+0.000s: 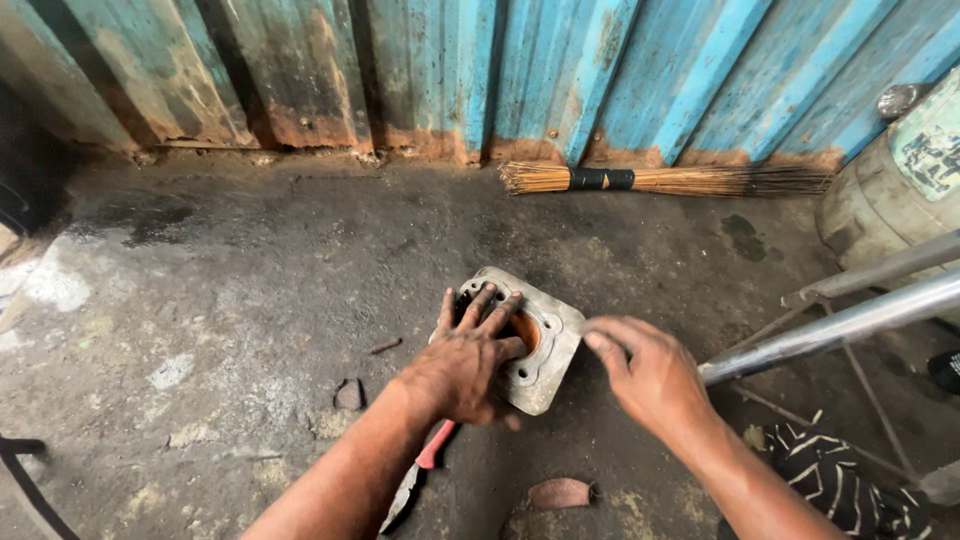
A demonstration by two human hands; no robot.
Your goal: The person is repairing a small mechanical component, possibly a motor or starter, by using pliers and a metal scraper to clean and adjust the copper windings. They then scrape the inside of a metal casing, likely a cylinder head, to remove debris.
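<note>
A grey metal engine cylinder block (548,350) with a round bore and several bolt holes lies on the dirty concrete floor. My left hand (465,360) rests flat on top of it, fingers spread over the bore. At the block's right edge, my right hand (645,375) has its fingers curled and the fingertips touch the rim; whether it pinches something small cannot be told. A tool with a red handle (432,450) lies on the floor under my left forearm.
A corrugated blue metal wall, rusted at its base, stands behind. A straw broom (660,180) lies along it. Shiny metal tubes (850,320) cross at the right by a pale drum (900,190). Small stones and a striped cloth (850,490) lie nearby.
</note>
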